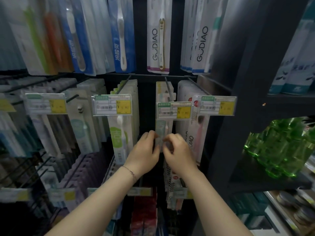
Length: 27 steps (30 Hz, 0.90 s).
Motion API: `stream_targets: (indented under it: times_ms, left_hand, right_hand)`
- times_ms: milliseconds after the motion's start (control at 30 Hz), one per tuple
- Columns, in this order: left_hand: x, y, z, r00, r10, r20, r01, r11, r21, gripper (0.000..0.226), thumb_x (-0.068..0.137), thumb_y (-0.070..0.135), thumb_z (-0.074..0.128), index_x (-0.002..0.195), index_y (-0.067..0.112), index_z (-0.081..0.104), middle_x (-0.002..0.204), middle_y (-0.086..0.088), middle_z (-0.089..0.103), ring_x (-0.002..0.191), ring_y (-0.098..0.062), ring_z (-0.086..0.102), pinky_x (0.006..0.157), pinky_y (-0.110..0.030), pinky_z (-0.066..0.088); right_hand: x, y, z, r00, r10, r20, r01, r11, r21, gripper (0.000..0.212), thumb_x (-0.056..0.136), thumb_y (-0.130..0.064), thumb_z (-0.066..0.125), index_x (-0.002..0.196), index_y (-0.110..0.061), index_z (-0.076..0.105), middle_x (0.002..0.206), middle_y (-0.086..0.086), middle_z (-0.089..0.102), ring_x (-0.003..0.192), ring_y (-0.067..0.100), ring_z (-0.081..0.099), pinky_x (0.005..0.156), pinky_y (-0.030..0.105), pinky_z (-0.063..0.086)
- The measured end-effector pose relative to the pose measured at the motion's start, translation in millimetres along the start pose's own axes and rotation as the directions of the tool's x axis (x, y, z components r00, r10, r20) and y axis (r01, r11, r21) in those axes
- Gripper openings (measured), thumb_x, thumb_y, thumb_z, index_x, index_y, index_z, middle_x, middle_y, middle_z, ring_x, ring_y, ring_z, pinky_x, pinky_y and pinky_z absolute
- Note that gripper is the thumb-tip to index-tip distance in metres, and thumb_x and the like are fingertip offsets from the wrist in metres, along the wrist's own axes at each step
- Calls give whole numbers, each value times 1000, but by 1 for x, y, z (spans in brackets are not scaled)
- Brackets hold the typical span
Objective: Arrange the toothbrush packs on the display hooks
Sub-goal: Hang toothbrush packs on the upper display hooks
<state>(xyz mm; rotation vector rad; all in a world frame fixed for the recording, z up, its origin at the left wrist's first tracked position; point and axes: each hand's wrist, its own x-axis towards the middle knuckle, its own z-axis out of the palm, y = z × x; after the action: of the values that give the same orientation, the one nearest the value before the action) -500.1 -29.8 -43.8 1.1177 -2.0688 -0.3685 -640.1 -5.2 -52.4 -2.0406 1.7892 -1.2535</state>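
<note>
**Both hands on the front pack at the centre hook**

The toothbrush pack [161,128] hangs at the front of the centre hook [168,87], directly below its price tag [174,110]. Only the upper part of the pack shows; its lower part is covered by the fingers and blurred.

The left hand [144,151] meets the pack from the left, with fingers and thumb curled and pinching its left edge. The right hand [179,155] meets it from the right, fingers curled in the same way and pinching the right edge. The fingertips of the two hands sit close together across the face of the pack. A bracelet [131,172] is on the left wrist.

A green-labelled pack [119,133] hangs just left of the left hand. A pink GUDIAO pack [196,133] hangs just beside the right hand. More packs fill the row above. Green bottles [281,145] stand on a shelf well to the right.
</note>
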Motion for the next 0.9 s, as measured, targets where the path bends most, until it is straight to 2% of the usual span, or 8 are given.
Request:
stream_targets:
  times_ms: [133,200,333,400,500,667,767,900]
  left_hand:
    - [14,3,1,989,-133,-67,121,980,-160,31,95,17,53,125,10,45,116,-3,53,102,-15,54,87,-24,43]
    - [27,5,2,977,-197,-80,174,958,-229,32,97,18,51,127,11,45,119,-4,55,100,-16,56,82,-22,43]
    - [46,9,4,968,-240,-70,207,927,-313,25,98,22,50,121,14,51,107,5,59,89,-4,56,71,-9,41]
    - [51,10,5,964,-257,-68,219,912,-347,12,99,20,50,108,16,57,89,14,57,76,8,51,60,0,40]
    - [57,8,6,965,-251,-71,211,911,-355,18,99,18,48,107,16,64,87,18,58,75,14,49,60,6,37]
    - [59,8,5,961,-262,-90,213,907,-364,20,100,20,47,102,14,66,85,16,61,74,9,53,56,2,38]
    - [58,7,5,954,-293,-69,245,890,-385,21,100,24,47,98,13,65,83,8,65,73,-1,59,54,-4,41]
    - [54,8,2,948,-311,-63,260,876,-405,18,99,24,48,90,16,61,82,1,66,74,-13,64,63,-20,50]
  right_hand:
    - [4,-2,7,985,14,-175,5,994,108,38,94,-16,54,131,-17,49,122,-6,49,107,3,49,93,23,45]
    - [10,-1,11,978,38,-203,-10,990,138,43,96,-18,51,138,-19,43,128,-5,48,112,9,50,97,28,45]
    - [26,6,18,979,132,-154,-103,979,178,48,99,-31,44,145,-28,31,135,-2,50,114,19,56,98,42,49]
    - [32,8,18,980,160,-119,-129,964,232,47,100,-28,45,145,-28,32,137,-2,50,121,18,52,103,40,44]
    - [37,6,17,981,179,-73,-146,935,324,43,100,-20,45,141,-29,39,137,-3,51,125,14,48,102,30,39]
    - [41,6,19,962,185,-202,-92,913,396,26,100,-27,47,124,-24,54,122,-2,58,116,12,54,101,43,47]
    - [39,7,17,957,182,-225,-86,921,380,29,97,-26,50,126,-20,55,121,-1,57,111,12,56,97,43,50]
    - [34,8,18,965,148,-217,-61,930,361,38,94,-28,52,131,-20,52,122,-1,56,100,10,62,88,42,56]
